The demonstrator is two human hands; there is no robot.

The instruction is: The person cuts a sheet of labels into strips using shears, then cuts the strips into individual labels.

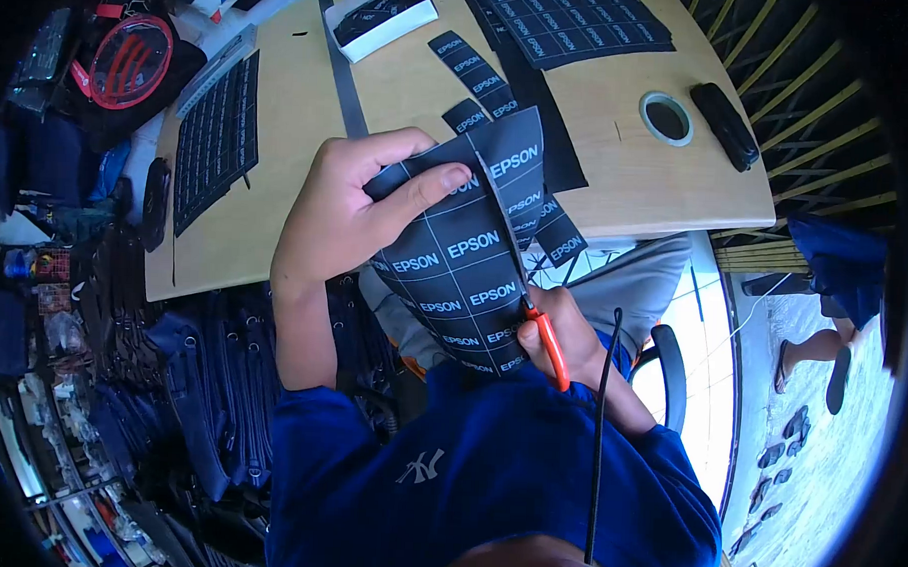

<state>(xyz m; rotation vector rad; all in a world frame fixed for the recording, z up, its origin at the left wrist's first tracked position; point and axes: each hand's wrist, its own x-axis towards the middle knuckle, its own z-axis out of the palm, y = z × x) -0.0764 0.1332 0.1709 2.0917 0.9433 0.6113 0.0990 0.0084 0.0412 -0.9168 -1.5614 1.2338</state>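
A black sheet printed with white EPSON labels (445, 268) hangs over my lap, divided by thin lines. My left hand (377, 186) pinches its upper edge between thumb and fingers. Orange-handled scissors (547, 345) are in my right hand (570, 333), at the sheet's lower right. Their blades lie along a cut that separates a strip (518, 161) on the right from the rest of the sheet. Part of the blades is hidden by the material. Another piece with EPSON print (563, 237) shows behind the strip.
On the wooden table (667, 206) are a metal ruler (343, 80), a white box (383, 26), printed sheets (573, 23), a tape roll (666, 118) and a black case (724, 126). Black straps (220, 395) hang at left. Another person's leg (811, 358) shows at right.
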